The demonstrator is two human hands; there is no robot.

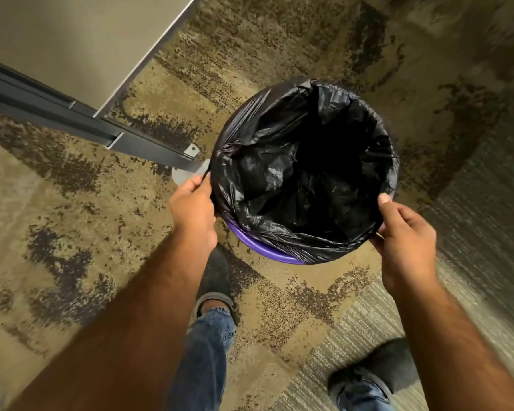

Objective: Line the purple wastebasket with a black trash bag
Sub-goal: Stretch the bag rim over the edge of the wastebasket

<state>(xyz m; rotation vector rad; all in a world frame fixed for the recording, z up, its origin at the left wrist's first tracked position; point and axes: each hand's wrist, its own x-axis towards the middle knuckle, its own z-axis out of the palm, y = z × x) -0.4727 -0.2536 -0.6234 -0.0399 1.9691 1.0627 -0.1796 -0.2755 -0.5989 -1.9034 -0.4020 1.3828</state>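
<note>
while the left hand [194, 208] pinches the black trash bag [282, 185] at the near-left of the rim, its fingers curled tight on the plastic edge, the right hand [405, 232] grips the bag's edge on the near-right side, thumb lying over the top of the film and the other fingers folded beneath it. both hands are closed on the bag, one on each side of the opening, well apart from one another, with the bare forearms running back toward the camera.

the bag hangs open inside the purple wastebasket [267, 250], its mouth folded out over the rim round the far side and both flanks. along the near edge the plastic does not cover everything: a curved strip of purple rim shows below the bag, between the two hands. the inside of the bag is crumpled and dark, and its bottom cannot be made out.

the wastebasket stands on a patterned carpet [86, 221] of tan with dark mottled patches. just to its left, a dark metal frame leg [149, 146] runs down to a small pale foot plate on the floor, close beside the left hand. nearer the camera are the person's jeans [205, 345] and two dark shoes, one below the basket [215, 280] and one at lower right [377, 369].
</note>
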